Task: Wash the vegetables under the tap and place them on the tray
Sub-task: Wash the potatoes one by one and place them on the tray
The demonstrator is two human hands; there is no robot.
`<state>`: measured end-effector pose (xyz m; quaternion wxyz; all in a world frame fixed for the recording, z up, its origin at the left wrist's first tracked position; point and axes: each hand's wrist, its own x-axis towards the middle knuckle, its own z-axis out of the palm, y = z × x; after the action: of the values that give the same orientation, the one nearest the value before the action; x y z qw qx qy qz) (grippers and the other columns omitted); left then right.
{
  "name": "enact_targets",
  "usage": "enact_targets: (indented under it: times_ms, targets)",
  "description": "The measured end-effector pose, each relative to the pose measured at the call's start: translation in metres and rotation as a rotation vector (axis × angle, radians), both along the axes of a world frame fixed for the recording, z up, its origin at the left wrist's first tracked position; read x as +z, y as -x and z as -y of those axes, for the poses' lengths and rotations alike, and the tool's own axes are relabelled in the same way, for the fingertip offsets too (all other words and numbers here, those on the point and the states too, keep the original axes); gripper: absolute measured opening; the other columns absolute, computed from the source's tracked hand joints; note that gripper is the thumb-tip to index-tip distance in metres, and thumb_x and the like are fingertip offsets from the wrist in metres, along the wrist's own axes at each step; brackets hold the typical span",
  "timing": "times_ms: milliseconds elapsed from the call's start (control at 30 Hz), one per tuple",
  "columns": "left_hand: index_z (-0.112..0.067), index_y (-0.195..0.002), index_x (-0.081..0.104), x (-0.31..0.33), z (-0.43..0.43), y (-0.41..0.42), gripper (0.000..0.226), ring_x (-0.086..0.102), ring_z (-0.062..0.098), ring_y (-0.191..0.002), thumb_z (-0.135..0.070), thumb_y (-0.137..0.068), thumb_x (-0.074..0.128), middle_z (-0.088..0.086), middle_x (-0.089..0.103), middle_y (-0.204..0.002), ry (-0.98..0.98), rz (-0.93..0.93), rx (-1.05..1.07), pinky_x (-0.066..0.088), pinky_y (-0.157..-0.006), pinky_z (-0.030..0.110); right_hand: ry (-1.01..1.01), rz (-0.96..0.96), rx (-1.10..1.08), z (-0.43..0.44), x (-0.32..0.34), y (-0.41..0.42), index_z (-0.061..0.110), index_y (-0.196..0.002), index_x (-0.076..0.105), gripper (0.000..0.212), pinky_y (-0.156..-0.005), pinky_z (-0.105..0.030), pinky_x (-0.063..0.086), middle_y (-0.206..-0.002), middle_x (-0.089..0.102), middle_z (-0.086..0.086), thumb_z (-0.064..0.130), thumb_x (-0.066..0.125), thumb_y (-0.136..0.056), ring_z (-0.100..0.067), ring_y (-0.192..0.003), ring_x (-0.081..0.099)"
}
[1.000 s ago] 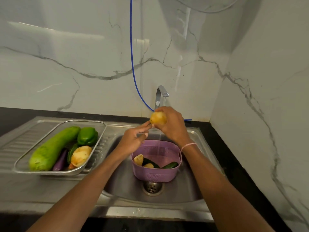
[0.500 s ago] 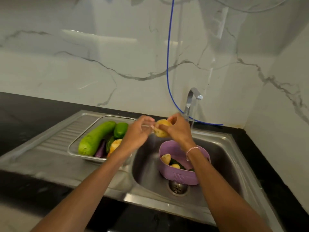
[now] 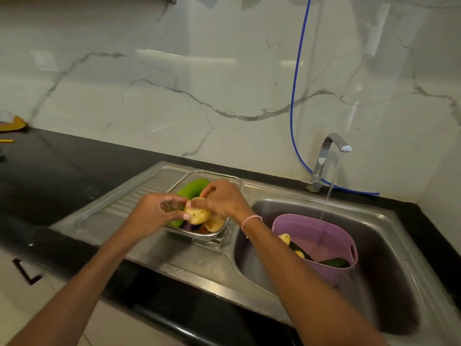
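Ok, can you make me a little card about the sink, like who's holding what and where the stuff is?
Held: potato, gripped by right hand, left hand pinching its end
Where: just above the tray
In tray: green gourd, second potato
Tap: running into the purple basket
Basket: inside the sink, vegetables inside it

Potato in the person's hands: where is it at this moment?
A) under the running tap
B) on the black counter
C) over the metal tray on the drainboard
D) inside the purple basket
C: both the right hand and the left hand hold the potato above the metal tray, while the tap runs into the purple basket off to the right.
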<state>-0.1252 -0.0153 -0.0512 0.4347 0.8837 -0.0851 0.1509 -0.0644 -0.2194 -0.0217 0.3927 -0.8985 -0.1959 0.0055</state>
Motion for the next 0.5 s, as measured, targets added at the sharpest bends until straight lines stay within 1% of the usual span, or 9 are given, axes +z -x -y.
enact_targets:
  times_ms: [67, 133, 167, 200, 267, 300, 367, 433, 500]
  targets:
    - [-0.035, -0.096, 0.080, -0.004, -0.005, 0.005, 0.036, 0.067, -0.006, -0.070, -0.049, -0.064, 0.085, -0.021, 0.077, -0.086, -0.080, 0.044, 0.000, 0.046, -0.062, 0.008, 0.106, 0.045, 0.060, -0.004, -0.006, 0.002, 0.021, -0.094, 0.080, 0.044, -0.072, -0.029, 0.057, -0.092, 0.078, 0.003, 0.057, 0.090, -0.070, -0.015, -0.084, 0.071]
    - [-0.034, -0.092, 0.080, -0.007, -0.003, 0.006, 0.027, 0.064, -0.008, -0.066, -0.051, -0.072, 0.079, -0.025, 0.075, -0.084, -0.094, 0.070, -0.003, 0.043, -0.060, 0.006, 0.148, 0.066, 0.120, -0.006, -0.009, 0.002, 0.019, -0.103, 0.081, 0.047, -0.070, -0.024, 0.052, -0.097, 0.078, 0.000, 0.057, 0.086, -0.076, -0.014, -0.087, 0.070]
    - [-0.031, -0.091, 0.081, -0.008, 0.000, 0.006, 0.023, 0.064, -0.008, -0.065, -0.049, -0.077, 0.077, -0.024, 0.075, -0.082, -0.095, 0.082, 0.008, 0.043, -0.059, 0.007, 0.158, 0.080, 0.136, -0.005, -0.010, 0.001, 0.019, -0.108, 0.081, 0.046, -0.071, -0.023, 0.051, -0.101, 0.079, 0.000, 0.056, 0.083, -0.080, -0.014, -0.091, 0.070]
    - [-0.029, -0.089, 0.081, -0.009, 0.001, 0.004, 0.022, 0.063, -0.006, -0.063, -0.048, -0.082, 0.074, -0.023, 0.074, -0.077, -0.106, 0.101, 0.027, 0.042, -0.057, 0.008, 0.159, 0.100, 0.142, -0.003, -0.009, 0.001, 0.020, -0.113, 0.080, 0.044, -0.076, -0.023, 0.053, -0.106, 0.079, -0.001, 0.054, 0.080, -0.085, -0.015, -0.095, 0.071]
    - [-0.026, -0.086, 0.080, -0.009, 0.005, -0.001, 0.030, 0.059, -0.001, -0.059, -0.053, -0.092, 0.068, -0.016, 0.068, -0.067, -0.159, 0.157, 0.084, 0.038, -0.054, 0.013, 0.137, 0.169, 0.141, 0.006, -0.007, 0.001, 0.021, -0.118, 0.079, 0.038, -0.089, -0.027, 0.055, -0.114, 0.079, 0.000, 0.049, 0.074, -0.093, -0.015, -0.104, 0.072]
    - [-0.026, -0.084, 0.079, -0.008, 0.008, -0.003, 0.034, 0.058, 0.000, -0.059, -0.055, -0.095, 0.064, -0.013, 0.066, -0.064, -0.187, 0.184, 0.117, 0.037, -0.053, 0.016, 0.113, 0.208, 0.132, 0.012, -0.006, 0.001, 0.021, -0.117, 0.079, 0.033, -0.092, -0.030, 0.054, -0.114, 0.079, 0.001, 0.045, 0.072, -0.095, -0.015, -0.104, 0.071]
    - [-0.026, -0.085, 0.077, -0.001, 0.021, -0.010, 0.031, 0.058, 0.001, -0.062, -0.048, -0.099, 0.061, -0.011, 0.066, -0.066, -0.203, 0.228, 0.137, 0.041, -0.056, 0.027, 0.035, 0.250, 0.081, 0.034, -0.007, -0.003, 0.023, -0.109, 0.080, 0.022, -0.092, -0.033, 0.055, -0.107, 0.080, 0.003, 0.038, 0.071, -0.096, -0.014, -0.098, 0.072]
    - [-0.026, -0.086, 0.077, 0.009, 0.040, -0.014, 0.023, 0.061, 0.002, -0.069, -0.038, -0.100, 0.063, -0.011, 0.070, -0.074, -0.212, 0.290, 0.128, 0.046, -0.062, 0.030, -0.023, 0.278, -0.013, 0.065, -0.010, -0.007, 0.022, -0.099, 0.081, 0.015, -0.086, -0.034, 0.057, -0.095, 0.080, 0.004, 0.033, 0.072, -0.095, -0.014, -0.089, 0.072]
    - [-0.025, -0.086, 0.076, 0.022, 0.071, -0.018, 0.024, 0.065, 0.007, -0.075, -0.037, -0.099, 0.061, -0.011, 0.073, -0.080, -0.198, 0.372, 0.082, 0.049, -0.069, 0.030, -0.011, 0.274, -0.155, 0.110, -0.018, -0.010, 0.021, -0.094, 0.080, 0.012, -0.081, -0.032, 0.055, -0.089, 0.079, 0.004, 0.029, 0.071, -0.095, -0.014, -0.084, 0.071]
